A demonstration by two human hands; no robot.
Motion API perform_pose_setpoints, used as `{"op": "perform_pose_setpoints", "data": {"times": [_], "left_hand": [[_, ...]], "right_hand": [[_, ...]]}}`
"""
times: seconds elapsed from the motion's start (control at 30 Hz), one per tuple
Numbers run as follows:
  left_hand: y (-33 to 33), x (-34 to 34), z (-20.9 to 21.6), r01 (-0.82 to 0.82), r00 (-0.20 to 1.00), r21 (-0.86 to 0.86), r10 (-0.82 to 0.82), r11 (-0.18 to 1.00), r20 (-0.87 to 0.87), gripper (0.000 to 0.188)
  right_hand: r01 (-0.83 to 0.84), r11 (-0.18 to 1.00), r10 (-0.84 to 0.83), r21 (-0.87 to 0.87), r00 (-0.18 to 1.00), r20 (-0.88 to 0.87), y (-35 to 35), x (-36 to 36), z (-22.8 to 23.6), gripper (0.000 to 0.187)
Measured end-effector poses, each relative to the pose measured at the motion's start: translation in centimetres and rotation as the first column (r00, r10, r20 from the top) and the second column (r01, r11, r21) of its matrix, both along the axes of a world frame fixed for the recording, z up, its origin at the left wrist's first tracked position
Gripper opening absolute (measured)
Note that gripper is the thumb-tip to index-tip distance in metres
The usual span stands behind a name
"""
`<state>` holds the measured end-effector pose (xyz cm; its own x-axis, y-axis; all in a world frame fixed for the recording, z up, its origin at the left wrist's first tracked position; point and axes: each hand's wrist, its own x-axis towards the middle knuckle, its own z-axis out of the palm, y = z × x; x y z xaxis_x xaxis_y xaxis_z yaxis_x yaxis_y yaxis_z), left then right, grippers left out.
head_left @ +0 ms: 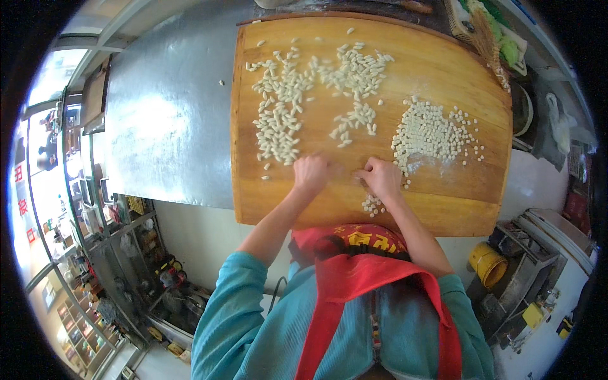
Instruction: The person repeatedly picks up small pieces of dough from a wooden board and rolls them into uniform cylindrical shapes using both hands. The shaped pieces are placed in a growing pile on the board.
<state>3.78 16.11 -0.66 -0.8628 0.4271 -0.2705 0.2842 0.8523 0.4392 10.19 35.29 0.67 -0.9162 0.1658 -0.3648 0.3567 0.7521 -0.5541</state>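
The left hand [310, 174] has its fingers curled under, pressing down on the wooden board [443, 209]; whether it traps a dough piece beneath cannot be told. The right hand [382, 177] is likewise clenched knuckles-up on the board, its contents hidden. At 6 o'clock of the right hand lies a small cluster of dough bits [372, 205]. At 2 o'clock sits a heap of small cut dough cubes [430, 133]. From 10 to 12 o'clock of both hands spread the rolled dough pieces [297, 95]. At 9 o'clock of the board lies the steel counter [164, 114].
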Motion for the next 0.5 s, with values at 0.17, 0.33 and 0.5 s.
{"op": "perform_pose_setpoints", "data": {"times": [0.17, 0.33, 0.5], "left_hand": [[1.4, -0.9, -0.3, -0.064, 0.996, -0.09, 0.059, 0.994, -0.06, 0.039], [1.1, -0.8, -0.4, -0.084, 0.991, 0.156, 0.066, 0.984, 0.115, 0.028], [0.4, 3.3, 0.6, 0.331, 0.939, 0.51, -0.227, 0.794, -0.257, 0.024]], "right_hand": [[-0.029, 0.988, 0.017, 0.15, 0.996, 0.084, -0.2, -1.7, -0.5, 0.042], [-0.084, 0.984, 0.11, -0.158, 0.981, 0.161, 0.2, -2.1, 2.1, 0.033], [-0.182, 0.981, 0.171, -0.069, 0.974, -0.145, 2.2, 2.3, 2.5, 0.023]]}}
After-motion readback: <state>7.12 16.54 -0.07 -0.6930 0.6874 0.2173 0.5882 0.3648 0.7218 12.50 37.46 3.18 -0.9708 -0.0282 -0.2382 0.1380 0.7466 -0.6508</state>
